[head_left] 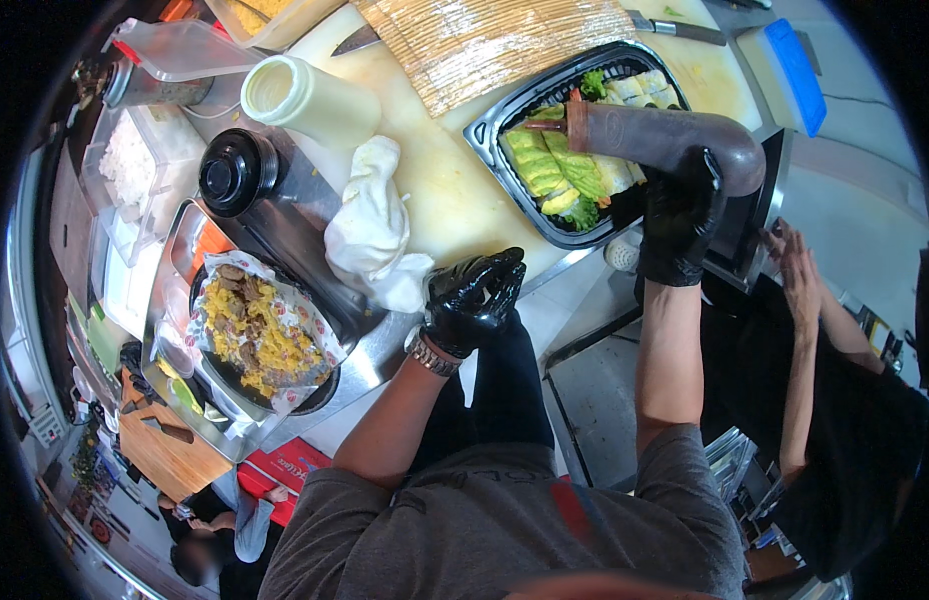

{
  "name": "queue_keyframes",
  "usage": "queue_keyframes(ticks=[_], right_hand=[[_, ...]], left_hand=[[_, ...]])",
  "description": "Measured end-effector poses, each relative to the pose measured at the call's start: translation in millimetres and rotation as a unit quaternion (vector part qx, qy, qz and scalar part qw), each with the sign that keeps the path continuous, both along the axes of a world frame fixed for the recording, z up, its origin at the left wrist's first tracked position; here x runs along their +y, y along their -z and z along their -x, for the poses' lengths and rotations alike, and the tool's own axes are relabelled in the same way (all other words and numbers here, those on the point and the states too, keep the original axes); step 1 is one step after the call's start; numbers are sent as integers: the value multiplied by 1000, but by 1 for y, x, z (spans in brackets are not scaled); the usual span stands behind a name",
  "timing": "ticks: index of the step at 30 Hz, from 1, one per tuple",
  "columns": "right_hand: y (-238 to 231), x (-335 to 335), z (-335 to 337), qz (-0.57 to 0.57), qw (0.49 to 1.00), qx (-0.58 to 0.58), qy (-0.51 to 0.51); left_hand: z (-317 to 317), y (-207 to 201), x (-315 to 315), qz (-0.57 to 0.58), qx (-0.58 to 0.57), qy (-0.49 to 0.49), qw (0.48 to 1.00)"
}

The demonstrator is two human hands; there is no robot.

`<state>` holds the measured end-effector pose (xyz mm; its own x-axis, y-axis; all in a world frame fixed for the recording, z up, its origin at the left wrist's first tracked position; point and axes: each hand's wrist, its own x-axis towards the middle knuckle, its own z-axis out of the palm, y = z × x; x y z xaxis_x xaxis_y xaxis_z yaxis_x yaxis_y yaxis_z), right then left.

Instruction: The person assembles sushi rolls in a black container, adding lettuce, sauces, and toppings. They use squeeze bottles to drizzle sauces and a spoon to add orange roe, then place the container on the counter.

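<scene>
Grey shirt (505,530) is filling the near end of the view, and past it I'm watching the worker leaning over a board (435,205) with both hands gloved in black. Their right hand (682,215) is closing firmly round a brown bottle (660,140), with one gloved digit lying up over its side. The bottle is lying nearly level, its nozzle (547,125) pointing left above the tray (525,208), presumably so that anything squeezed out will be landing on the rolls (555,165). Whether sauce is coming out, I can't tell.

The tray is sitting slantwise at the board's near edge, probably to be within easy reach of that arm. Green-topped rolls are packing its near part, with leafy garnish (583,212) tucking in beside them.

Their left hand (477,300) is hanging at the counter's edge, half closed, its fingers bending together. Nothing is showing in it, though its palm is hidden, so I can't say for sure that it's holding nothing. Just beside it, a white cloth (370,225) is lying bunched, perhaps for quick wiping.

Beyond, a mat (495,45) is lying flat at the board's far side, seemingly out of the tray's way. Left of the cloth, a paper-lined bowl is holding yellow-and-brown food (260,335). On the right, a co-worker's hand (797,265) is hovering well apart from the tray.
</scene>
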<state>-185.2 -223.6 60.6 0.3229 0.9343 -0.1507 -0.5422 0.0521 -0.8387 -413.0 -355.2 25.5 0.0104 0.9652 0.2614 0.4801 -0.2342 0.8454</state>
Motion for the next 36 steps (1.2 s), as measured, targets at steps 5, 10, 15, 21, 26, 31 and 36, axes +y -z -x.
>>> queue_keyframes(ticks=[5,10,15,21,26,31,36], right_hand=[[-2,6,-2,-22,1000,4,-16],[-10,7,5,-10,1000,-11,-5],[-6,8,2,15,999,-46,11],[-6,-9,-4,16,1000,-24,-9],[-9,-18,1,4,998,-68,2],[-6,-3,-1,0,999,-51,-3],[-5,2,-2,-15,998,-55,-13]], left_hand=[[0,-3,1,1,10,-7,1000],[1,-2,1,-6,16,-2,1000],[1,-2,1,-1,16,3,1000],[1,-1,1,-20,27,2,999],[3,3,-1,-40,63,17,997],[2,-4,0,-12,45,6,999],[2,-2,1,-34,49,12,998]])
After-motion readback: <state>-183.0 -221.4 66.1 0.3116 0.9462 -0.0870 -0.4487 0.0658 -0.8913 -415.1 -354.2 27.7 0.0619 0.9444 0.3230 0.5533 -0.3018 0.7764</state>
